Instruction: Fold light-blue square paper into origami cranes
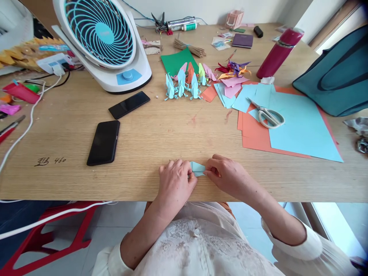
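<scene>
Head view: left hand (175,180) and right hand (225,174), knuckles up, apparently pinch the folded blue paper (197,168) with closed fingers.

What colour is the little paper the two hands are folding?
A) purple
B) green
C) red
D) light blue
D: the small folded paper pinched between the left hand and the right hand at the near edge of the table is light blue, like the big sheet under the scissors.
</scene>
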Tool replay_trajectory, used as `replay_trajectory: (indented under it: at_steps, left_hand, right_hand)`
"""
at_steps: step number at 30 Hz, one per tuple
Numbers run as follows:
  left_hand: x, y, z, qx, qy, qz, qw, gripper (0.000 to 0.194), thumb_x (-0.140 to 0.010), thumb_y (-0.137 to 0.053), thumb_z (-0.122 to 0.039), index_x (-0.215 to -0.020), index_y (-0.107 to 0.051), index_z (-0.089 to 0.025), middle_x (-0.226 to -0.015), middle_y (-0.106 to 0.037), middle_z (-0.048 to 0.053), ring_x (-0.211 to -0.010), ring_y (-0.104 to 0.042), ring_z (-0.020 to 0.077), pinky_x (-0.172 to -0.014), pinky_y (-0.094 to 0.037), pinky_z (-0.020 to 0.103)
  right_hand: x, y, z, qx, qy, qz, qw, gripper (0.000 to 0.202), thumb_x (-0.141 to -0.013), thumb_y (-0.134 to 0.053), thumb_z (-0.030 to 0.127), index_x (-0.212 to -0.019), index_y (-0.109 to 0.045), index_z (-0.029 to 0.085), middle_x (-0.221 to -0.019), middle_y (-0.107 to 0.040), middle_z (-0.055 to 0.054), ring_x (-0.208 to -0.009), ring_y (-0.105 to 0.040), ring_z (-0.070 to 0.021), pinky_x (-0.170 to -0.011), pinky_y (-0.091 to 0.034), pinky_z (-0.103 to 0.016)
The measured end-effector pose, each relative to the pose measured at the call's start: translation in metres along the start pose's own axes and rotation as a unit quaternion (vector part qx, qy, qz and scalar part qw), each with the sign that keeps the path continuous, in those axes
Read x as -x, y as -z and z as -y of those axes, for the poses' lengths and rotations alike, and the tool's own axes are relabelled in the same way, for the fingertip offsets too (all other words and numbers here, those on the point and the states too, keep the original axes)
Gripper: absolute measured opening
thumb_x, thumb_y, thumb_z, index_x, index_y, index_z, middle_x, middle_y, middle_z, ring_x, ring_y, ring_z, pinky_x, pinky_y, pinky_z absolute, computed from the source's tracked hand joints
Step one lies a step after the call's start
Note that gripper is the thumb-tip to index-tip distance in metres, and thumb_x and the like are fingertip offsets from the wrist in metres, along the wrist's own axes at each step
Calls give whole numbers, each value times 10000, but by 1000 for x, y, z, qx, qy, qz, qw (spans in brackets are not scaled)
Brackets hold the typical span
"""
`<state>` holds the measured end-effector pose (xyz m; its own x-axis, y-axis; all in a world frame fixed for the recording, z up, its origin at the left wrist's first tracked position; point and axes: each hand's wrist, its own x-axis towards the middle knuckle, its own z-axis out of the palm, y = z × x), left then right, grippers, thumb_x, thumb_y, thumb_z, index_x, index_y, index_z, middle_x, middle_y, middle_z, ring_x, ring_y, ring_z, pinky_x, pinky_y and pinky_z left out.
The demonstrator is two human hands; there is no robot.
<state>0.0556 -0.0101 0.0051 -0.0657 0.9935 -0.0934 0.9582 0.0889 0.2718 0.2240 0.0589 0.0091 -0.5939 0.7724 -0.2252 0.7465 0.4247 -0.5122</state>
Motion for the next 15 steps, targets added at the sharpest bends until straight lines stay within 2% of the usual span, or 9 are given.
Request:
replay_trajectory:
  at_steps: [6,15]
  left_hand:
    - [-5,1,-1,-20,4,17,1000,104,-868,-529,-204,-765,-528,-213,-844,-651,11,-854,-583,229,-705,-303,362]
    - [0,1,-2,-30,-6,10,999,109,-903,-475,-214,-805,-523,-218,-876,-630,23,-870,-565,234,-727,-310,367]
  right_hand:
    - [-6,6,4,17,-17,26,999,168,-881,-569,187,-716,-535,188,-777,-533,15,-623,-457,-100,-559,-255,-260]
    - [-7,10,6,25,-22,42,999,194,-879,-575,169,-698,-507,181,-773,-539,6,-634,-451,-105,-576,-274,-250]
